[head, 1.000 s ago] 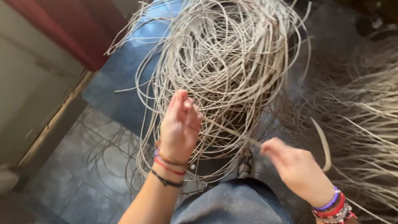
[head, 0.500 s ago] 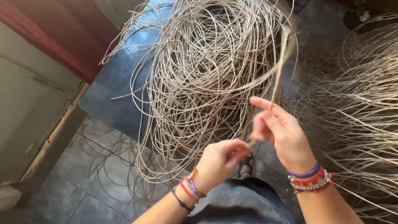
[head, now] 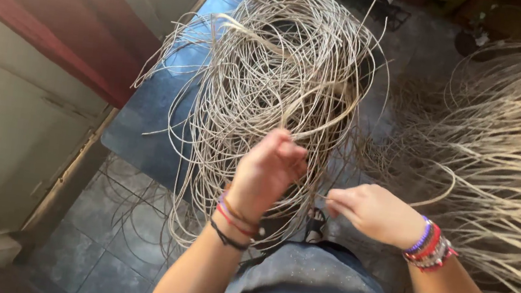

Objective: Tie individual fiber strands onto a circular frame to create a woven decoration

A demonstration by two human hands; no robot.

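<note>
The big coil of cane [head: 280, 96] stood in front of the person's knees, over a blue mat [head: 145, 112] on the tiled floor [head: 110, 241], and it was mostly a loose tangle of pale loops. As far as the picture showed, only a single strand had been drawn out toward the person; the rest of the coil looked unsorted, so the work seemed to be at an early stage with nearly all of the cane left to go through.

The left hand [head: 265, 173] was raised against the lower edge of the coil, its fingers curled shut around one or more strands. The right hand [head: 371, 212] sat lower and just beside it, pinching the end of a thin strand [head: 319, 197] that ran between the two hands.

To the right lay a second spread of straighter, paler fibres [head: 511, 157], cut off by the edge of the picture, so its full extent could not be judged. How many strands the left hand gripped was hidden by its own fingers. Where the pinched strand joined the coil was lost in the tangle. A dark object [head: 316, 225] by the knees, partly covered by grey trousers [head: 315, 292], was too small to identify.
</note>
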